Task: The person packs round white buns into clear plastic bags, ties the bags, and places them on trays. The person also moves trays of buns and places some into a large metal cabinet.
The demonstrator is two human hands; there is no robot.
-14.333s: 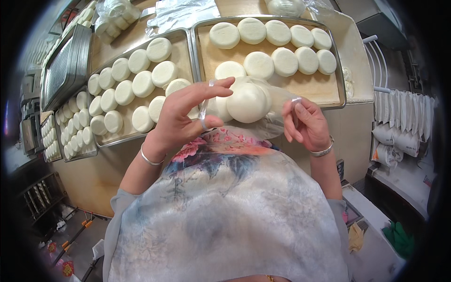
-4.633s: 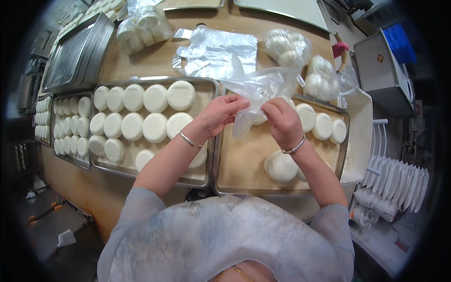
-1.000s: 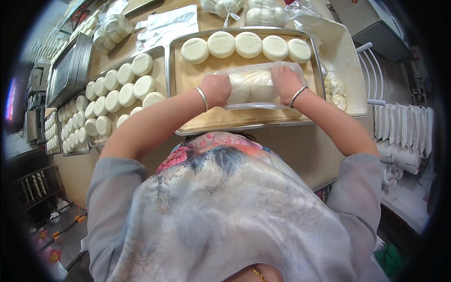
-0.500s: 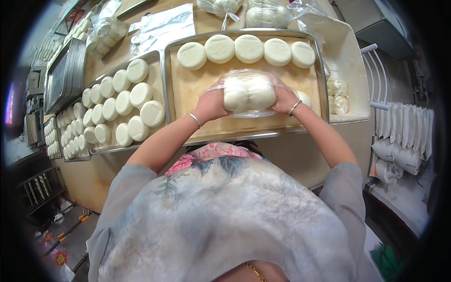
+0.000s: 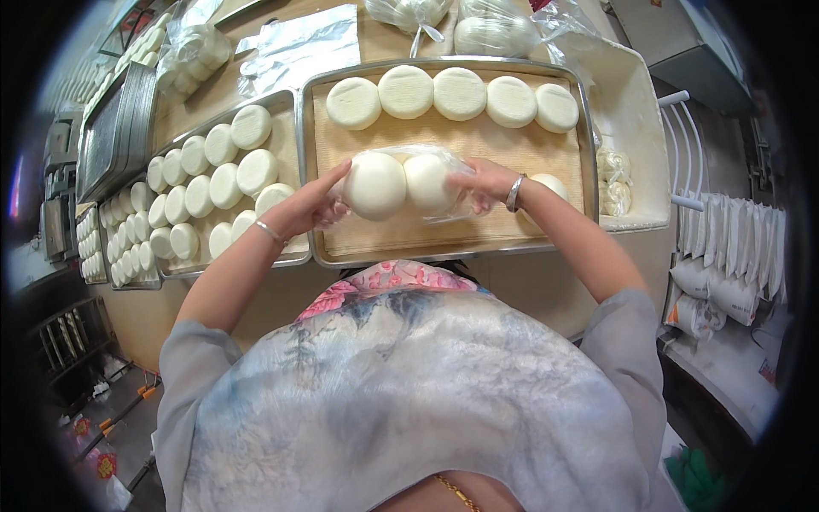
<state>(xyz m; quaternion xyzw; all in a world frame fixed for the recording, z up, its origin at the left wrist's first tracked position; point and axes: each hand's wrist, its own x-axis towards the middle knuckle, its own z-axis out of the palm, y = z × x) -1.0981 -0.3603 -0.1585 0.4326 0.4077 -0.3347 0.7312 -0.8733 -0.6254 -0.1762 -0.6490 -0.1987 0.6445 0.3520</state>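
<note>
A clear plastic bag with two smooth white steamed buns showing in it is between my hands, over a metal tray. My left hand is closed on the bag's left side, beside the larger-looking bun. On the other side, my right hand grips the plastic, fingers over the right-hand bun. Along the tray's far side sits a row of several flat-bottomed buns. One more bun lies behind my right wrist, partly hidden by it.
More trays of buns stand to the left, beside a stack of dark trays. Flat plastic bags and tied bags of buns lie beyond. A white foam box adjoins the tray on the right.
My hands have moved apart, the left one shifting left. The bag has come left and slightly nearer, and the buns in it now lie more spread out.
</note>
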